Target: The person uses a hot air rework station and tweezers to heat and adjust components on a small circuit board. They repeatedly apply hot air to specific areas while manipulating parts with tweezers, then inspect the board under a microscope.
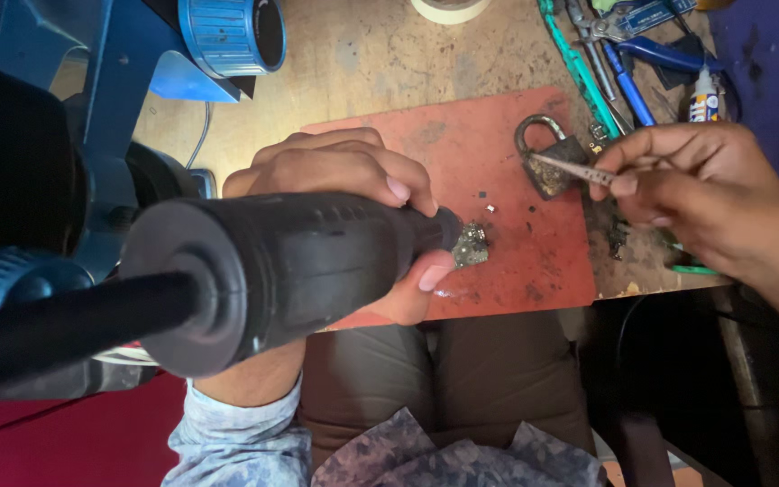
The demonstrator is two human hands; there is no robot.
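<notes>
While the view looks straight down over a worn wooden workbench [362,63], everything here is placed against the red mat [489,171] lying at its near edge. Far left of the mat, a blue machine [92,81] with a ribbed blue knob [227,34] stands on the bench. Next, a black rotary tool [263,271] with a thick black cord [47,329] runs in from the left, its nose reaching over the mat's left half. The left hand [344,194] wraps tightly round the tool body, fingers curled over the top, thumb pressed underneath near the nose. The tool tip meets a small grimy metal part [472,245], which sits on the mat near its middle, just right of the thumb. Tiny dark chips [487,203] lie scattered on the mat just above that part. Further right, a rusty padlock [547,158] rests on the mat's upper right corner, shackle pointing away. A thin metal file [574,169] crosses over the padlock body; the right hand [678,176] pinches it between thumb and fingertips, just off the mat's right edge. Beyond the mat's top right corner lie blue-handled pliers [651,50], a green-handled tool [574,68] and a small white glue bottle [703,95]. Below the mat, the person's lap in brown trousers [462,370] shows.
</notes>
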